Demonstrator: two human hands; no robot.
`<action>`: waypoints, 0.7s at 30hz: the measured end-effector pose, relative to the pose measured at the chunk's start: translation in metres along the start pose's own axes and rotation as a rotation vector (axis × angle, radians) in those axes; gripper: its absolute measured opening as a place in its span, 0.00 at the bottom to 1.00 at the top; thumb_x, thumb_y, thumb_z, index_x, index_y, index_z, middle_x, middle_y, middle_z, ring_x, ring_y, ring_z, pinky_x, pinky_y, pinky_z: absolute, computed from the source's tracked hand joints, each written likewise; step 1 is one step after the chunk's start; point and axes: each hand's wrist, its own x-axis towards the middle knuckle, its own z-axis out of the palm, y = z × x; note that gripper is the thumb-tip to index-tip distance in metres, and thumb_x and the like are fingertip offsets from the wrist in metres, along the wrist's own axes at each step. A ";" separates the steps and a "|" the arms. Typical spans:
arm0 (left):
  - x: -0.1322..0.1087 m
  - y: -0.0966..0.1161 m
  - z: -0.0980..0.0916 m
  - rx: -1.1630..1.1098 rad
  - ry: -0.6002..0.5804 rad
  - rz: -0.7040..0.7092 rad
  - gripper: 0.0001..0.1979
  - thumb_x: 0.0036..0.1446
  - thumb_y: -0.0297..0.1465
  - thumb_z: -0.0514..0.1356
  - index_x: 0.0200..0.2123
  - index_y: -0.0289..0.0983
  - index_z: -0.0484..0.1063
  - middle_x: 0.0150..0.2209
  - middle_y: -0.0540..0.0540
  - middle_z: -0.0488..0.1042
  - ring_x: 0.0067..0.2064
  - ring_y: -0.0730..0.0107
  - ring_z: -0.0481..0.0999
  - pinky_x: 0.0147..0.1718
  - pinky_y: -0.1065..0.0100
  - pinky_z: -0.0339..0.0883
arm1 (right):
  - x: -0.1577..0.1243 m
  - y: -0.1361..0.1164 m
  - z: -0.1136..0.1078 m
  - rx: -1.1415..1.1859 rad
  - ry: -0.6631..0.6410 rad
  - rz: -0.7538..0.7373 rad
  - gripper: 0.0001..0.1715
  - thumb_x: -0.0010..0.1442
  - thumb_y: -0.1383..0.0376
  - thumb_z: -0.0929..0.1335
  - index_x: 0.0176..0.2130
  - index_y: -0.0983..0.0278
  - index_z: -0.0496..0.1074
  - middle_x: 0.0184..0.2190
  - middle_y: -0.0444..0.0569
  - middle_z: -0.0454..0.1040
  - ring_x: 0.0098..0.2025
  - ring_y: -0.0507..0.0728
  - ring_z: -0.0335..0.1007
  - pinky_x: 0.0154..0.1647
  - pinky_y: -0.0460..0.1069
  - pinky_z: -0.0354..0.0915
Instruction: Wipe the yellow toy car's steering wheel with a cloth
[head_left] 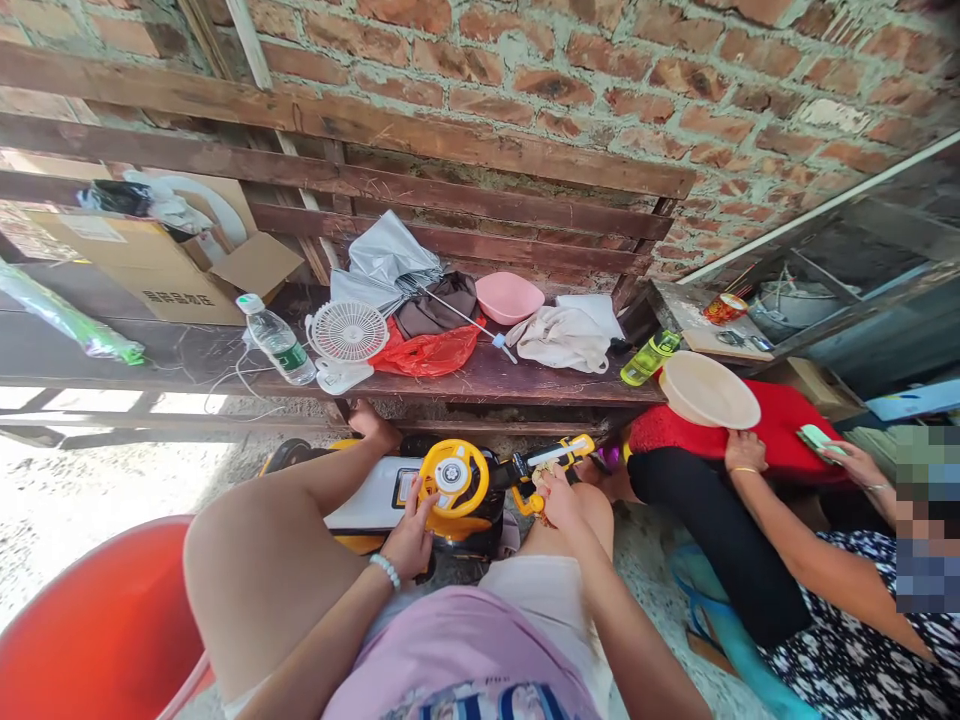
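Note:
A yellow toy steering wheel [480, 470] belongs to a white, black and yellow ride-on toy car [360, 500] between my legs. My left hand [409, 535], with a beaded bracelet at its wrist, has its fingers closed at the wheel's left rim. Just right of the wheel, my right hand [561, 498] is closed above my right knee. A small pale tan bit shows at its fingertips, too small to name. Beside those fingers is a yellow and white toy bar [561, 452] with a yellow bracket [529, 503] below it.
Along the dark bench [480, 385] lie a water bottle [281, 345], a white fan [349, 332], a red bag [427, 350], a pink bowl [510, 298] and a green bottle [649, 360]. To the right, another person's hand [745, 452] touches a cream basin [709, 390]. A red tub [97, 620] stands left.

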 end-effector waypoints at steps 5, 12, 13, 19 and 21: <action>0.000 0.000 0.000 -0.013 -0.020 0.005 0.34 0.56 0.17 0.56 0.66 0.37 0.64 0.78 0.33 0.39 0.77 0.42 0.50 0.71 0.41 0.59 | 0.000 -0.002 -0.034 0.100 -0.010 -0.052 0.23 0.61 0.63 0.61 0.51 0.62 0.78 0.54 0.56 0.78 0.54 0.61 0.74 0.57 0.54 0.69; -0.002 -0.004 -0.001 -0.034 -0.010 0.028 0.36 0.56 0.19 0.59 0.68 0.40 0.64 0.78 0.36 0.43 0.78 0.45 0.47 0.73 0.42 0.55 | -0.023 -0.083 -0.042 0.068 0.152 -0.142 0.29 0.67 0.59 0.59 0.64 0.58 0.70 0.62 0.55 0.72 0.59 0.64 0.71 0.59 0.56 0.68; -0.001 -0.004 -0.001 -0.034 -0.011 0.029 0.36 0.56 0.19 0.59 0.68 0.40 0.64 0.78 0.36 0.43 0.78 0.45 0.47 0.72 0.42 0.55 | -0.027 -0.096 -0.031 -0.018 0.121 -0.148 0.28 0.68 0.60 0.59 0.64 0.56 0.71 0.63 0.55 0.70 0.58 0.65 0.71 0.58 0.56 0.69; -0.003 -0.001 -0.005 -0.007 -0.051 -0.005 0.36 0.56 0.18 0.56 0.69 0.39 0.64 0.79 0.37 0.42 0.76 0.46 0.57 0.72 0.44 0.58 | -0.034 -0.119 0.056 -0.392 -0.182 0.016 0.37 0.65 0.71 0.57 0.71 0.57 0.64 0.71 0.62 0.62 0.52 0.69 0.76 0.49 0.62 0.74; -0.004 0.001 -0.006 -0.008 -0.062 -0.010 0.36 0.57 0.19 0.55 0.69 0.41 0.64 0.78 0.39 0.46 0.73 0.49 0.63 0.70 0.46 0.61 | -0.036 -0.109 0.072 -0.432 -0.212 0.002 0.38 0.65 0.73 0.56 0.71 0.60 0.63 0.74 0.63 0.57 0.54 0.69 0.76 0.50 0.62 0.73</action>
